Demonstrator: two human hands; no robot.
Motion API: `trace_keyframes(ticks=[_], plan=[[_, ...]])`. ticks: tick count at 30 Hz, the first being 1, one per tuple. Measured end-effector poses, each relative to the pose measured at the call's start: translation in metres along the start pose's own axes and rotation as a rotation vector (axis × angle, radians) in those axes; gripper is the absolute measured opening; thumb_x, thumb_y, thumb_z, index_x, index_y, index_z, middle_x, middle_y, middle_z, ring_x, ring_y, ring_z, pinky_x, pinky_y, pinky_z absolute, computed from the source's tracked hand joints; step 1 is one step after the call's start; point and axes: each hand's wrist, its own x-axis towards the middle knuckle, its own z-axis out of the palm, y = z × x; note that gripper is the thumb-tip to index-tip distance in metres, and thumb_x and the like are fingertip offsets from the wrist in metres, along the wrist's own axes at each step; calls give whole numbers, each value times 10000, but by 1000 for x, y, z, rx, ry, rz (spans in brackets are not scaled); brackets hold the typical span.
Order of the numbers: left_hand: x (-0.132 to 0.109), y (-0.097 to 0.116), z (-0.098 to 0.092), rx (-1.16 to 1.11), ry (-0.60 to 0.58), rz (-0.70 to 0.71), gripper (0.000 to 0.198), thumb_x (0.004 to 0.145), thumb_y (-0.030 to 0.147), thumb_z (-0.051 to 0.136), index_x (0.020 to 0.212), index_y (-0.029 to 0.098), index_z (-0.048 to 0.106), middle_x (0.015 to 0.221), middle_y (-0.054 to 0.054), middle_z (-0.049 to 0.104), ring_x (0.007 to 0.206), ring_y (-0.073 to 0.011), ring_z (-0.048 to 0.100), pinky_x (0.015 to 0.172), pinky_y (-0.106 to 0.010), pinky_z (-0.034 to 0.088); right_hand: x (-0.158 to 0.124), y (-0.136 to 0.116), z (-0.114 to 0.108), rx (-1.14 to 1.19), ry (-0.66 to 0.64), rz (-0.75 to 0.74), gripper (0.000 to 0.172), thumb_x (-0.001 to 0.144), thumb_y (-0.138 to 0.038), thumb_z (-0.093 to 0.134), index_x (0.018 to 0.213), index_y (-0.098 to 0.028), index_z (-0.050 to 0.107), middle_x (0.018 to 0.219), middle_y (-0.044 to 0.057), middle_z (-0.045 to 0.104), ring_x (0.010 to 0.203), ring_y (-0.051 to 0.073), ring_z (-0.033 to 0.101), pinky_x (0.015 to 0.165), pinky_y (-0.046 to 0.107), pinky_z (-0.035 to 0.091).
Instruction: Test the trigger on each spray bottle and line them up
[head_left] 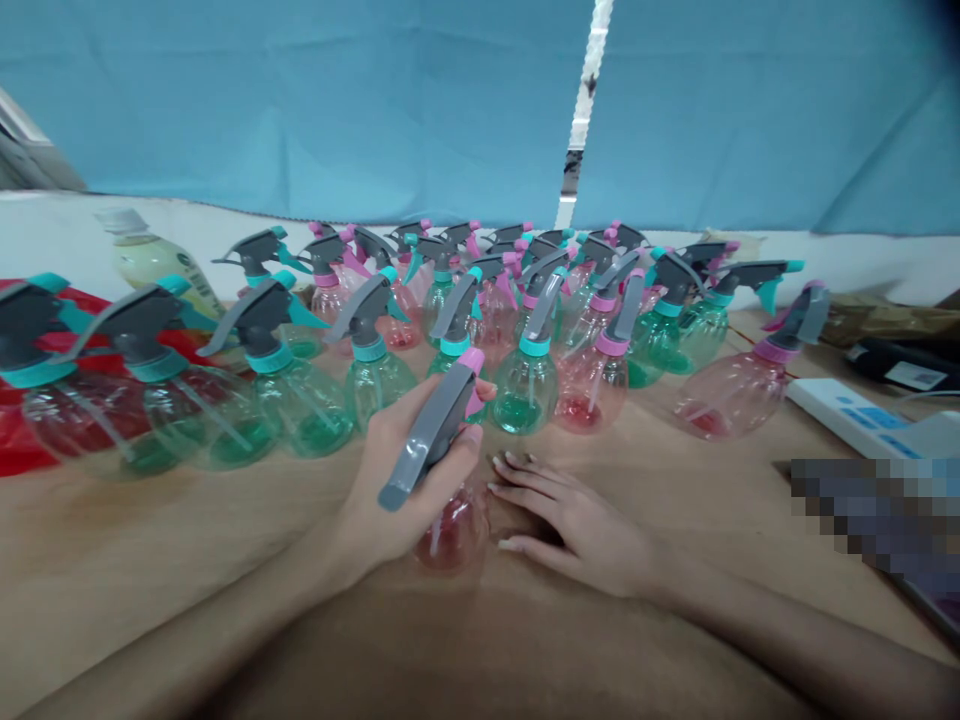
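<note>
Left hand (394, 465) curled closed round the neck and grey head of a pink spray bottle (451, 535), probably to steady it, low over the near tabletop (187, 560), before the rows of other spray bottles (523, 390); base contact unclear. Right hand (585, 520) lies palm down just beside it, fingers loosely spread, gripping nothing, perhaps resting.

Bare, slender forearms (720, 598) taper to narrow wrists (654, 566); the left hand (384, 478) and right hand (589, 530) are bare, with slim fingers (531, 496) and longish, rounded nails (512, 545).
</note>
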Motion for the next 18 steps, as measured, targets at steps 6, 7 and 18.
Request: trace_keyframes(ticks=[6,7,18], plan=[[0,0,0,-29,-1,-13,254,788,212,534,1035,260,567,805,19,638,616,-152,577,599,-296,497,0,-1,-1,-14,-18,8,547,902,-495,468,1350,-182,461,1452,85,400,1361,223,313,1112,440,293],[0,0,1,-32,0,-9,248,788,212,532,1028,262,569,821,16,643,630,-155,583,612,-298,500,0,-1,-1,-7,-13,7,545,901,-493,471,1353,-187,457,1452,84,400,1361,224,314,1110,442,295],[-1,-2,1,-45,1,-20,260,787,181,537,1033,261,560,868,13,657,675,-156,601,667,-304,507,0,1,0,1,-10,2,547,900,-496,471,1357,-197,451,1450,85,402,1358,229,318,1107,455,294]])
